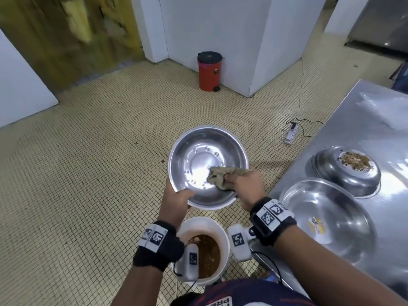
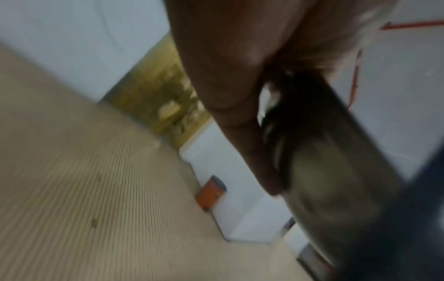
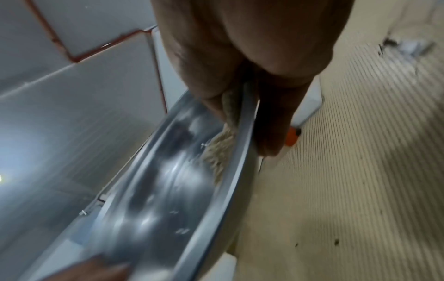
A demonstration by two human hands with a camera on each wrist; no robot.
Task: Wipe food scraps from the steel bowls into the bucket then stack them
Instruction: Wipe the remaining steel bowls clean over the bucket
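Tiled floor (image 1: pixel 88 162) is lying open all around. Steel bowl (image 1: pixel 207 164) is tilting toward the person above the white bucket (image 1: pixel 223 237), near rim just ahead of the bucket's lip. Left hand (image 1: pixel 176 202) is gripping the near-left rim, thumb curled inside. Right hand (image 1: pixel 245 184) is clamping a tan rag (image 1: pixel 220 175) over the right rim, rag pressing on the inner wall. Bowl interior is looking shiny, a few specks left. Right of the fingers, two more bowls (image 1: pixel 326 217) are sitting on the steel counter (image 1: pixel 364 111), one upside down with crumbs on its base.
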